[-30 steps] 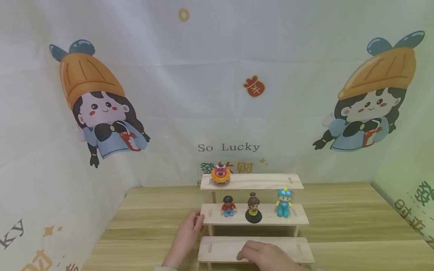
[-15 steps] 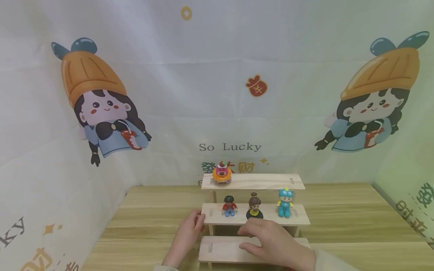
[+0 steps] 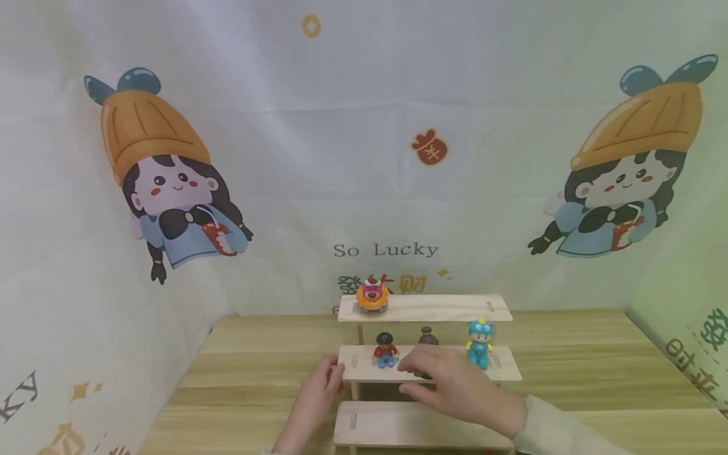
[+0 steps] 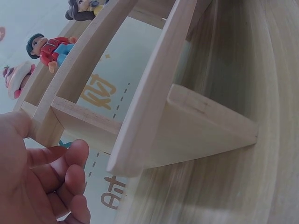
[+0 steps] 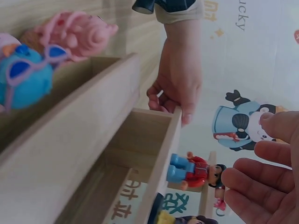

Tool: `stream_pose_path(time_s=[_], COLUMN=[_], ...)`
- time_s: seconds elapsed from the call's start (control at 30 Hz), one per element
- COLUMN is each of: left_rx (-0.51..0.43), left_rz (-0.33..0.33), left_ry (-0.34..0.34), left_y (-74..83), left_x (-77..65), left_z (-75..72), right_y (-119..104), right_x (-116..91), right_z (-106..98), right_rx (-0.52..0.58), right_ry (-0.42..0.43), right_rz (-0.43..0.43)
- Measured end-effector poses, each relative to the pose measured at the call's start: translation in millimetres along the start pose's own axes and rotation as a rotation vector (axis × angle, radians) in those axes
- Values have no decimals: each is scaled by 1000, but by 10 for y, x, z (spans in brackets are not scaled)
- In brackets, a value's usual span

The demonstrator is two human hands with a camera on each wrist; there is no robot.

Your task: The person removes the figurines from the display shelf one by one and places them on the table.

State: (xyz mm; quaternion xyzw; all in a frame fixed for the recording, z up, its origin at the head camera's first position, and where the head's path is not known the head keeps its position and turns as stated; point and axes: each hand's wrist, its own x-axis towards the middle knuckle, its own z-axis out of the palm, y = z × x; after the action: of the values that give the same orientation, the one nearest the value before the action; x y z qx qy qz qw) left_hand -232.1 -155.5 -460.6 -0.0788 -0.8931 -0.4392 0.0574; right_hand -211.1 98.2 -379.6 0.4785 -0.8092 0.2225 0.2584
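A pale wooden three-tier display stand [image 3: 392, 423] stands on the table. My left hand [image 3: 320, 388] grips the left end of its middle shelf, thumb on top and fingers curled below, as the left wrist view [image 4: 51, 172] shows. My right hand [image 3: 455, 382] is in front of the middle shelf, fingers relaxed and holding nothing; it hides most of a bun-haired figurine [image 3: 428, 336] in yellow. On the same shelf sit a boy figurine [image 3: 385, 351] in a red jacket, left, and a teal-suited figurine [image 3: 479, 344], right. A pink bear toy [image 3: 372, 296] in an orange ring stands on the top shelf.
In the right wrist view, a pink toy [image 5: 77, 35] and a blue toy [image 5: 28, 77] with purple sunglasses lie before the lowest shelf. A printed cloth backdrop [image 3: 256, 158] rises behind and beside the wooden table [image 3: 227, 379].
My right hand has risen from the lowest shelf to the middle one, and now covers the bun-haired figurine. My left hand stays on the shelf end.
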Motion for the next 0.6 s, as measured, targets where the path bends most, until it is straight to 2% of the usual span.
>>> stream_pose_path(time_s=[0.3,0.47,0.6], left_rx=[16,8,17], left_rz=[-10,-6,2], left_ry=[-6,-15,-12], left_y=[-4,-14,-33], left_x=[-16,-1,8], left_z=[-20,-23,-21], right_y=[96,159,188], right_x=[207,298,374], right_z=[-108,-139,-169], right_rx=[-73,-79,-91], right_ry=[15,57,48], right_rz=[34,26,51])
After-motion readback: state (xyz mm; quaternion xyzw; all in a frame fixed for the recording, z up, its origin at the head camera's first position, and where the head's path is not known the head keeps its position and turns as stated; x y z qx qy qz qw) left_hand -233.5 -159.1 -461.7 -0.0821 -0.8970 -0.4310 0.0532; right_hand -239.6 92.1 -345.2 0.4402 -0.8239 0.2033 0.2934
